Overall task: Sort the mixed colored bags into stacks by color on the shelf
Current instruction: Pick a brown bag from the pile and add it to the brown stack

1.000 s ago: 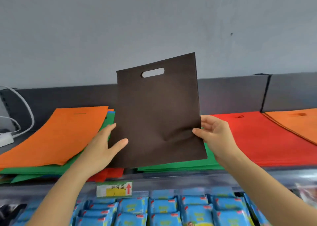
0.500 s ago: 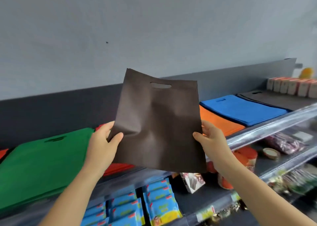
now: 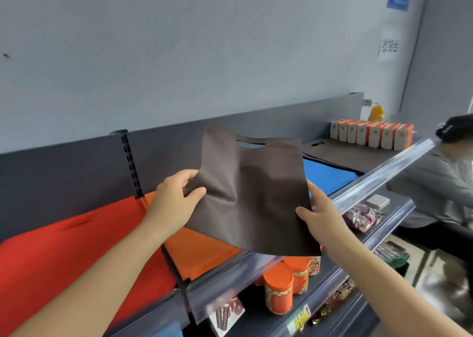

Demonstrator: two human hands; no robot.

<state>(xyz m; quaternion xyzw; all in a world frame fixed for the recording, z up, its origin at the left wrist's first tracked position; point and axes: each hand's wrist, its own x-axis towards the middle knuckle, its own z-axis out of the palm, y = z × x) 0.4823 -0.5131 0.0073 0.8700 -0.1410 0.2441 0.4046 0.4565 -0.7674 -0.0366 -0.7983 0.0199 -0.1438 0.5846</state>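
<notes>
Left grip (image 3: 176,203), right grip (image 3: 323,221) pinch brown bag (image 3: 256,196) side edges; bag in air above orange stack (image 3: 202,255).

orange cylindrical tins (image 3: 279,289) and red foil snack packets (image 3: 361,219) share 1 tier; orange-and-beige cartons (image 3: 371,136) stand in a row far right, a yellow toy (image 3: 376,113) behind them.

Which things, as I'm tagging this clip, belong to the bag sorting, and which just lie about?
Job: brown bag, left hand, right hand, red stack, orange stack, blue stack, brown stack, shelf.
Lying about: orange jars, boxes, snack packets, yellow toy, seated person.
</notes>
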